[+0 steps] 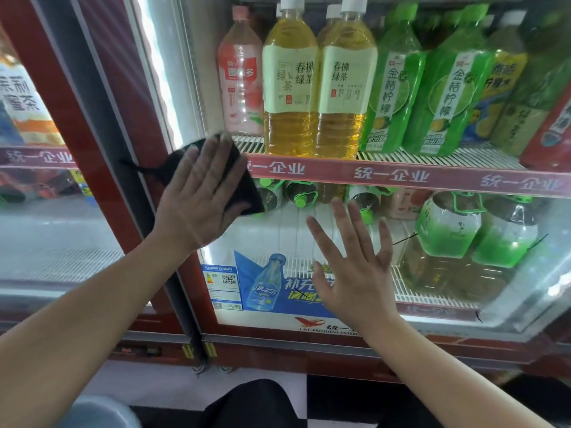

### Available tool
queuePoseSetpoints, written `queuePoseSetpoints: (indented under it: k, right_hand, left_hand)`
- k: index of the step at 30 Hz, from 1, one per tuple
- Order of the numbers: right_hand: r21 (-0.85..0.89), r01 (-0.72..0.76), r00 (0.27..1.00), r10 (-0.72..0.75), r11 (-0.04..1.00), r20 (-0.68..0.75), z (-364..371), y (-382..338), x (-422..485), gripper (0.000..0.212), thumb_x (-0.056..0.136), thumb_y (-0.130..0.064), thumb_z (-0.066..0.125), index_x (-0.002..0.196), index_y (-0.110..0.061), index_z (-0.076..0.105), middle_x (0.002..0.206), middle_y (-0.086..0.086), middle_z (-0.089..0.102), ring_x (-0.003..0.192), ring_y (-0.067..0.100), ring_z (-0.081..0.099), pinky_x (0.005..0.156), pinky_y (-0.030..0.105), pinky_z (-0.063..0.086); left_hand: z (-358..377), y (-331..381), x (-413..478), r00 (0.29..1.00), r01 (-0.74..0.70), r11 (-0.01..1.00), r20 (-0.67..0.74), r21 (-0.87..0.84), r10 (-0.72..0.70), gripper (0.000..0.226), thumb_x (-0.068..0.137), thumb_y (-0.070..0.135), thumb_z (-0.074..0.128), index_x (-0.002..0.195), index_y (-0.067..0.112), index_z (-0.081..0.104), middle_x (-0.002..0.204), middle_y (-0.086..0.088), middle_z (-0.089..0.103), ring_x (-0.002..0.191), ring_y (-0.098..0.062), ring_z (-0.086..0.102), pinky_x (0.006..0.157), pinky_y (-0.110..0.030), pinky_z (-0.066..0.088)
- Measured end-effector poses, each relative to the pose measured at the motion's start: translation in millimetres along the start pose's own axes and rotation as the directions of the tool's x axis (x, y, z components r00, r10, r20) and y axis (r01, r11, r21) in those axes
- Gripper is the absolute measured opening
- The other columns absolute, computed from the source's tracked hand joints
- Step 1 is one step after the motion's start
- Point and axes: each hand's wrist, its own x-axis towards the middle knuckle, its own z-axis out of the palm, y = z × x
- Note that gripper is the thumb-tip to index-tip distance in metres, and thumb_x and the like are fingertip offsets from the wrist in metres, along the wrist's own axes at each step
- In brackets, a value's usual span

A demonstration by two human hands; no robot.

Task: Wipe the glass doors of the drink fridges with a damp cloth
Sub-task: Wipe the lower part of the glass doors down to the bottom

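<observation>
My left hand (pixel 199 193) lies flat with straight fingers and presses a black cloth (pixel 244 186) against the glass door (pixel 448 307) of the right-hand drink fridge, near the door's left edge at shelf height. Most of the cloth is hidden under the hand; a thin black strand trails off to its left. My right hand (pixel 355 267) is spread open with its fingers apart, lower and to the right in front of the same glass, over a blue sticker (pixel 265 285). Whether it touches the glass I cannot tell.
Behind the glass stand large yellow tea bottles (pixel 290 88), green bottles (pixel 398 88) and a pink bottle (pixel 239 78). A second glass door (pixel 58 230) is at left, past a red frame post (pixel 105 168). A checkered floor (pixel 340 400) and my knee (pixel 247 406) are below.
</observation>
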Motion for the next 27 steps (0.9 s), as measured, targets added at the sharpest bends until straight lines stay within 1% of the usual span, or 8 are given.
queuePoseSetpoints:
  k: [3, 8, 12, 15, 20, 23, 25, 27]
  right_hand:
    - [0.044, -0.021, 0.997, 0.024, 0.999, -0.068, -7, 5, -2, 0.074, 0.085, -0.030, 0.066, 0.153, -0.028, 0.037, 0.163, 0.010, 0.020, 0.153, 0.030, 0.016, 0.121, 0.055, 0.009]
    - [0.047, -0.120, 0.981, 0.126, 0.992, -0.145, -10, 37, -5, 0.067, 0.091, -0.036, 0.062, 0.151, -0.026, 0.036, 0.161, 0.015, 0.017, 0.152, 0.035, 0.012, 0.120, 0.058, 0.013]
    - [0.007, -0.203, 0.974, 0.203, 0.979, -0.106, -7, 62, -14, 0.071, 0.090, -0.041, 0.062, 0.153, -0.024, 0.034, 0.161, 0.018, 0.016, 0.152, 0.038, 0.011, 0.121, 0.055, 0.008]
    - [-0.024, -0.193, 0.980, 0.192, 0.981, -0.049, -5, 74, -25, 0.076, 0.089, -0.041, 0.062, 0.155, -0.026, 0.027, 0.163, 0.017, 0.014, 0.153, 0.035, 0.006, 0.121, 0.055, 0.005]
    - [-0.022, -0.191, 0.981, 0.190, 0.981, -0.050, -9, 81, -39, 0.076, 0.084, -0.035, 0.065, 0.153, -0.027, 0.034, 0.162, 0.016, 0.015, 0.154, 0.031, 0.004, 0.121, 0.054, 0.007]
    - [-0.027, -0.227, 0.973, 0.226, 0.974, -0.051, -13, 91, -44, 0.080, 0.082, -0.035, 0.066, 0.153, -0.026, 0.030, 0.162, 0.017, 0.014, 0.154, 0.032, 0.005, 0.122, 0.053, 0.005]
    - [-0.028, -0.253, 0.967, 0.251, 0.967, -0.049, -16, 98, -45, 0.078, 0.083, -0.037, 0.063, 0.153, -0.024, 0.029, 0.162, 0.017, 0.013, 0.153, 0.034, 0.005, 0.122, 0.051, 0.003]
    - [-0.025, -0.266, 0.963, 0.264, 0.964, -0.061, -18, 103, -45, 0.079, 0.084, -0.037, 0.063, 0.153, -0.021, 0.030, 0.161, 0.018, 0.014, 0.152, 0.037, 0.008, 0.122, 0.052, 0.005]
  left_hand:
    - [-6, 19, 51, 0.986, 0.156, 0.987, -0.046, -0.045, -0.158, 0.069, 0.104, 0.046, 0.038, 0.153, -0.001, 0.023, 0.154, -0.031, 0.027, 0.146, -0.042, 0.018, 0.124, -0.048, 0.008]
    - [1, 68, 55, 0.947, 0.300, 0.942, -0.071, -0.148, -0.313, 0.064, 0.104, 0.039, 0.035, 0.151, -0.004, 0.026, 0.152, -0.032, 0.029, 0.146, -0.043, 0.015, 0.124, -0.047, 0.004]
    - [15, 113, 19, 0.975, 0.215, 0.964, -0.028, -0.159, -0.222, 0.068, 0.105, 0.042, 0.030, 0.156, 0.003, 0.008, 0.162, -0.026, 0.006, 0.152, -0.033, -0.004, 0.124, -0.046, 0.001]
    - [21, 131, 1, 0.979, 0.202, 0.966, -0.007, -0.164, -0.206, 0.067, 0.104, 0.040, 0.027, 0.157, 0.004, 0.006, 0.164, -0.018, -0.010, 0.152, -0.032, -0.005, 0.124, -0.046, 0.000]
    - [22, 140, -24, 0.996, -0.062, 0.983, 0.057, -0.172, 0.073, 0.070, 0.100, 0.037, 0.035, 0.158, 0.009, 0.008, 0.165, -0.014, -0.005, 0.153, -0.028, -0.001, 0.125, -0.042, 0.001]
    - [17, 127, -18, 0.980, -0.175, 0.973, 0.072, -0.148, 0.187, 0.072, 0.100, 0.043, 0.040, 0.159, 0.014, 0.011, 0.166, -0.009, -0.003, 0.154, -0.024, 0.000, 0.125, -0.038, 0.004]
    - [13, 119, -2, 0.972, -0.212, 0.967, 0.069, -0.144, 0.223, 0.070, 0.102, 0.046, 0.041, 0.158, 0.016, 0.013, 0.167, -0.007, -0.002, 0.154, -0.022, 0.002, 0.125, -0.038, 0.005]
    - [8, 116, 26, 0.986, -0.156, 0.976, 0.030, -0.155, 0.163, 0.068, 0.103, 0.047, 0.042, 0.158, 0.015, 0.017, 0.166, -0.008, -0.002, 0.153, -0.023, 0.003, 0.125, -0.039, 0.007]
